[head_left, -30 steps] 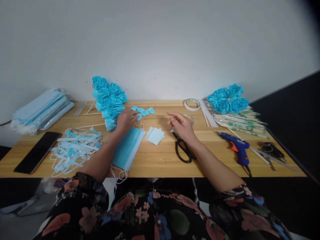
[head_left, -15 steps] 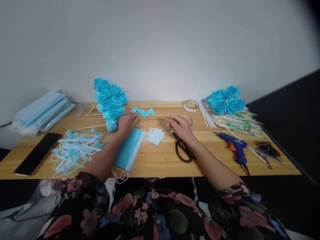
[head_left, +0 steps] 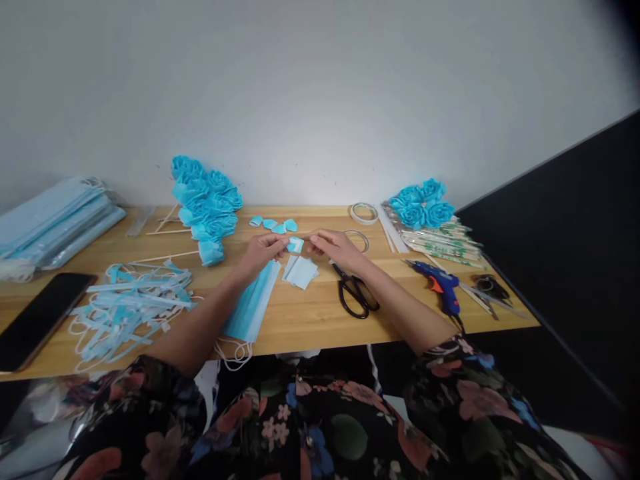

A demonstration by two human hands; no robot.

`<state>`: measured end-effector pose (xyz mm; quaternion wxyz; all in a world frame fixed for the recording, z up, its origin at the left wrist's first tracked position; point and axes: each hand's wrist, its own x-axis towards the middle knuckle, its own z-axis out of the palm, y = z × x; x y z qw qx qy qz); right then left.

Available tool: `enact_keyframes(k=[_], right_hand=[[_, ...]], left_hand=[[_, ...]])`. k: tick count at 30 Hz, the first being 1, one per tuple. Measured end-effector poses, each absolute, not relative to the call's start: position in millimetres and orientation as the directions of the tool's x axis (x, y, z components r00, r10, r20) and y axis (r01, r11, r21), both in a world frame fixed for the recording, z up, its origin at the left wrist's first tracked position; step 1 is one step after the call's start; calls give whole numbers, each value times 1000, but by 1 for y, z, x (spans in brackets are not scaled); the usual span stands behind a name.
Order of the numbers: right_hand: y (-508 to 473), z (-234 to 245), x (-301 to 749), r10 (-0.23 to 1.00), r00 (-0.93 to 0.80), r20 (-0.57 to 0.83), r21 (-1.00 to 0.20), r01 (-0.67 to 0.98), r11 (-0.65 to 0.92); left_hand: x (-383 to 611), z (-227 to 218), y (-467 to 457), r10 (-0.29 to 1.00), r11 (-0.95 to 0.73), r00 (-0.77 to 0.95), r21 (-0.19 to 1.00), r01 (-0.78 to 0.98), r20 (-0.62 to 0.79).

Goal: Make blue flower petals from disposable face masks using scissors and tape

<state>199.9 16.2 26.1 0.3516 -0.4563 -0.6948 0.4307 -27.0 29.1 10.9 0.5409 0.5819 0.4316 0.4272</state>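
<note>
My left hand (head_left: 261, 251) and my right hand (head_left: 334, 246) meet over the middle of the wooden table (head_left: 320, 313). Both pinch a small blue fabric piece (head_left: 295, 245) held between their fingertips. Just below it lies a small stack of pale blue squares (head_left: 301, 271). A blue face mask (head_left: 250, 303) lies under my left forearm. Several small folded blue pieces (head_left: 273, 224) sit in a row beyond my hands. Black scissors (head_left: 353, 293) lie beside my right wrist.
Blue fabric roses on sticks (head_left: 203, 200) lie at the back left, more roses (head_left: 421, 203) on packed chopsticks at the back right. Mask stack (head_left: 50, 223), phone (head_left: 35, 320) and cut straps (head_left: 127, 303) fill the left. Tape rolls (head_left: 363, 213) and a blue glue gun (head_left: 439, 283) lie right.
My left hand has lifted a small blue piece from the row and my right hand has come over to pinch it too. The view has shifted to the right.
</note>
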Motion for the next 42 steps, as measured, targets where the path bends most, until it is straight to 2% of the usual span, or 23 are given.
enact_keyframes(k=[3,11,17,24,28,33,42], right_hand=[[20,31,184,921,-378,96,-898,365,244],[23,23,162,960,-226,168,-878,408,250],[15,16,165,956,-221,193,-854,442,274],[18,14,172,944,-273,183,-902,335,272],[15,15,170,952,-262,156,-893,376,250],[12,14,167,953,-236,192,-861,426,279],[15,14,171,948,-294,121,-924,315,216]], left_hand=[[-26,10,28,963,-55,267,998,40,42],[-25,8,28,957,-64,286,996,59,45],[-24,4,26,949,-95,308,992,84,65],[-26,-2,30,947,-141,299,987,70,114],[-26,-4,30,939,-146,324,987,70,115],[-25,-4,29,935,-146,339,983,115,99],[-25,0,29,951,-131,291,989,62,107]])
